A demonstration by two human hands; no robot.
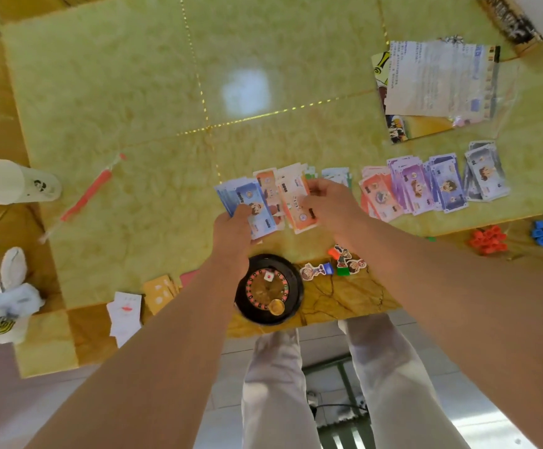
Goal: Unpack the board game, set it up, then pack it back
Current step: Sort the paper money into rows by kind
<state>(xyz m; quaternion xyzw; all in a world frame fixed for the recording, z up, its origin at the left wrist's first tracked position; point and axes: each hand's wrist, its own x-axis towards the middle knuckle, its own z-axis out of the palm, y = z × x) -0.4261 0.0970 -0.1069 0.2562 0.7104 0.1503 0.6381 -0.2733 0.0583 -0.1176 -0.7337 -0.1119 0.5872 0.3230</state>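
Now left hand point(233, 226) grips blue banknotes point(241, 194); right hand point(331, 202) pinches orange banknotes point(291, 202) alongside

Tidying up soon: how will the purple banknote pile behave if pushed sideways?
The purple banknote pile looks thin and loosely fanned, so it would probably spread apart, not move as one. The glossy table likely lets notes slide easily.
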